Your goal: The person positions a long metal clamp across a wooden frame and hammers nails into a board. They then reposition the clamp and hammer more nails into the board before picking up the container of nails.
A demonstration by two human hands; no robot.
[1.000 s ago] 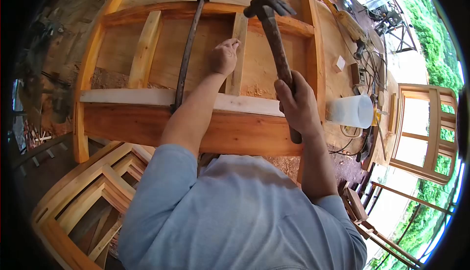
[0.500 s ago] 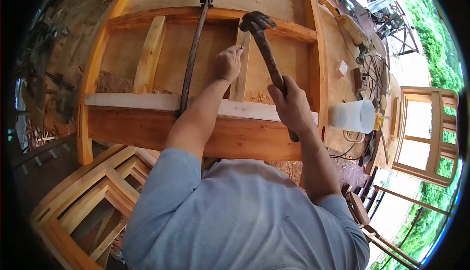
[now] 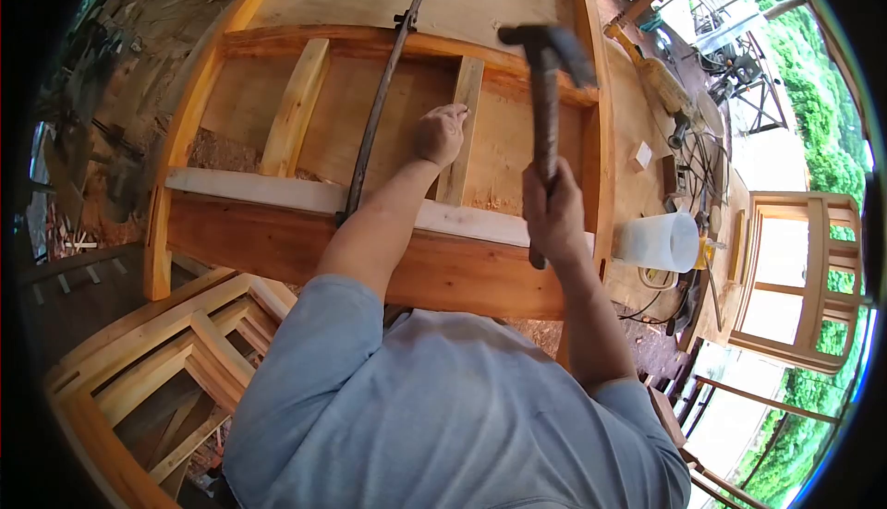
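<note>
My right hand is wrapped round the handle of a claw hammer, whose blurred head is raised above the right part of a wooden frame. My left hand is pinched at the left side of a short upright slat in that frame. Whatever its fingertips hold is too small to make out. A long metal bar clamp crosses the frame to the left of my left hand. Below the hand, a pale wooden strip runs along the near rail.
A second slat stands left of the clamp. On the right are a translucent plastic container, a small white block, cables and tools. Another wooden frame lies at the lower left, and a window-like frame stands far right.
The hammer has swung to the right, its head now above the frame's right part and its handle more upright. My left hand remains at the slat; the whole view has shifted slightly.
</note>
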